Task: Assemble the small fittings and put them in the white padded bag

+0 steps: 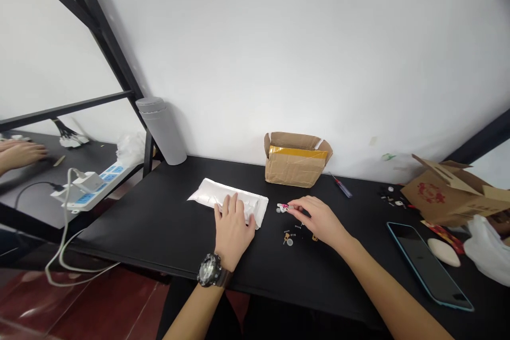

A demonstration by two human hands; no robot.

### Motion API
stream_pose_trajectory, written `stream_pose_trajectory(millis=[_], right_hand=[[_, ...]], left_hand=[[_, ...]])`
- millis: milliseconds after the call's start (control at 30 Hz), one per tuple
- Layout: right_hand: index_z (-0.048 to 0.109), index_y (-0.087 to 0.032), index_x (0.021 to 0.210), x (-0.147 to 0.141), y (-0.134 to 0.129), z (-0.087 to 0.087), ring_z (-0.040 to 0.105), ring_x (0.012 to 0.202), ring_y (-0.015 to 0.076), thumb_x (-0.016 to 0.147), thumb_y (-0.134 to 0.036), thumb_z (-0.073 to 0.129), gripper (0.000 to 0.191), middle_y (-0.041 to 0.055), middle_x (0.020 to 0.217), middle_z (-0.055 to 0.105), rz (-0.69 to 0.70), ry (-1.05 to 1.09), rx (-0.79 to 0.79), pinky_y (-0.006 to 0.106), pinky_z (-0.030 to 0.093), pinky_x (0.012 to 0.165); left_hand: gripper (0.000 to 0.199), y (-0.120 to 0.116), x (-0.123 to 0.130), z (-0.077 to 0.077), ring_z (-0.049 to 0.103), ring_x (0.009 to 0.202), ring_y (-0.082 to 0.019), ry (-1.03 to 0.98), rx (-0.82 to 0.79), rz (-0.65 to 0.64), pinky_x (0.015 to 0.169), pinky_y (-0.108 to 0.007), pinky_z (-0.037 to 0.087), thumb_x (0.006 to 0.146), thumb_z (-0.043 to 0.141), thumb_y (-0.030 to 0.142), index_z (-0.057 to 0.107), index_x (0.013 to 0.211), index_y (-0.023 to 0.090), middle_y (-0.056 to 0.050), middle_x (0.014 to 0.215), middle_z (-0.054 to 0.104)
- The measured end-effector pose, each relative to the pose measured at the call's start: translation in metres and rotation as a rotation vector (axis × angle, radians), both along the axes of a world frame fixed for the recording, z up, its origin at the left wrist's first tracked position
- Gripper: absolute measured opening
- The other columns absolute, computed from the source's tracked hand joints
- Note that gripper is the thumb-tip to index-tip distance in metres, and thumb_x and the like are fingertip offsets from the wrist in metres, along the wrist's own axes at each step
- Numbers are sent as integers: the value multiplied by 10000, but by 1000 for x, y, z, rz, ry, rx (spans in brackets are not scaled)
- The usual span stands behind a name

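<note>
**Left hand** (233, 231): bare, open, fingers slightly spread, resting palm-down on you on a white padded mailer (243, 199), a long, flat, crumpled, faintly glossy packet lying on the matte black tabletop (131, 228). Not clamped. Black chunky wristwatch (210, 270) on your wrist.

**Right hand** (319, 220): your fingertips (294, 207) come together on a small white-and-pink part (282, 207), just right of the mailer, seemingly pinching it; too small to tell more.

**Beneath your right hand:** scattered small parts (290, 238), tan and grey, some round like washers.

**Beyond:** corrugated cardboard box (297, 170), flaps open, yellow tape; slim screwdriver (340, 187), lying beside it.

**To your right:** tablet in a blue case (422, 265), dark glass; smooth oval white object (443, 252); second cardboard box (448, 196), red-printed, tilted; white plastic bag (488, 249).

**To your left:** white power strip (93, 186), blue panels; grey cylinder (161, 130); a co-worker's hand (22, 155), at the neighbouring black desk.
</note>
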State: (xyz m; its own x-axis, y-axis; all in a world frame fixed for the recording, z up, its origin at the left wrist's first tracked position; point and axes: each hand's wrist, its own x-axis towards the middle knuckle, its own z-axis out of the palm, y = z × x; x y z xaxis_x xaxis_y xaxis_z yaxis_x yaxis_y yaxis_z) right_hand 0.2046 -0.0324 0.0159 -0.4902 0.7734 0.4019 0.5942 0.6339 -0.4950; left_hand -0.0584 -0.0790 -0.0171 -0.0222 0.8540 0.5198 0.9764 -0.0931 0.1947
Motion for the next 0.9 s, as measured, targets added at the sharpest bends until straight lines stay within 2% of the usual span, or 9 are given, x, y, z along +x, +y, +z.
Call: stream_pose_trajectory(millis=[133,267,433,533,633,733,767,833,900], right_hand=[[737,-291,1077,-3,-1,2,685,926,257,1029,-403,561,214,46,1022,772,27,-20,7,426,510,887],[736,-288,1100,-3,-2,2,680,901,246,1032,-400,561,219,41,1001,772,57,-48,14,413,509,862],[738,-295,1120,-2,-2,1,689,917,245,1034,-400,555,228,38,1023,775,46,-41,12,414,514,885],[735,-292,1120,-2,-2,-1,687,903,237,1036,-385,557,218,33,1022,775,46,-26,21,408,519,884],[736,-288,1115,-1,-2,-3,685,875,229,1033,-382,567,210,31,992,773,51,-12,38,397,528,863],[739,-279,1108,1,-2,-4,688,870,227,1029,-394,572,216,37,974,766,20,38,59,385,540,846],[739,-276,1105,2,-2,-4,688,871,228,1028,-401,573,221,40,969,763,5,55,63,383,545,840],[739,-275,1109,5,-2,-3,689,880,232,1024,-412,578,229,44,966,757,-18,83,60,381,551,835],[733,-274,1132,7,-3,0,690,900,233,1022,-410,582,231,45,979,751,-32,118,47,376,554,838]], left_hand=[[160,-5,3,2,475,1376,-418,62,-34,3,1063,-600,437,893,558,195,651,1020,169,-201,1488,536],[168,-4,3,9,476,1354,-417,151,-74,-31,1022,-605,467,895,541,163,683,983,158,-194,1467,548],[158,1,1,19,545,1214,-385,201,-191,-50,782,-475,577,860,558,120,708,902,149,-190,1390,587],[172,4,-4,22,560,1197,-368,173,-158,-73,820,-473,567,870,532,96,694,869,154,-179,1318,630],[178,11,-16,37,615,1138,-315,23,-135,-151,930,-446,528,905,502,101,667,905,168,-150,1190,696],[169,21,-37,68,668,1055,-271,-281,-156,-141,932,-401,512,952,505,229,654,1019,189,-108,1150,725],[168,23,-44,79,681,1016,-257,-394,-172,-125,903,-381,514,948,517,274,655,1010,200,-89,1152,732],[183,27,-55,97,695,955,-235,-565,-266,-182,829,-335,516,939,521,335,653,936,208,-58,1104,749],[208,27,-60,108,695,874,-227,-653,-317,-221,756,-310,505,915,535,370,653,895,201,-45,982,762]])
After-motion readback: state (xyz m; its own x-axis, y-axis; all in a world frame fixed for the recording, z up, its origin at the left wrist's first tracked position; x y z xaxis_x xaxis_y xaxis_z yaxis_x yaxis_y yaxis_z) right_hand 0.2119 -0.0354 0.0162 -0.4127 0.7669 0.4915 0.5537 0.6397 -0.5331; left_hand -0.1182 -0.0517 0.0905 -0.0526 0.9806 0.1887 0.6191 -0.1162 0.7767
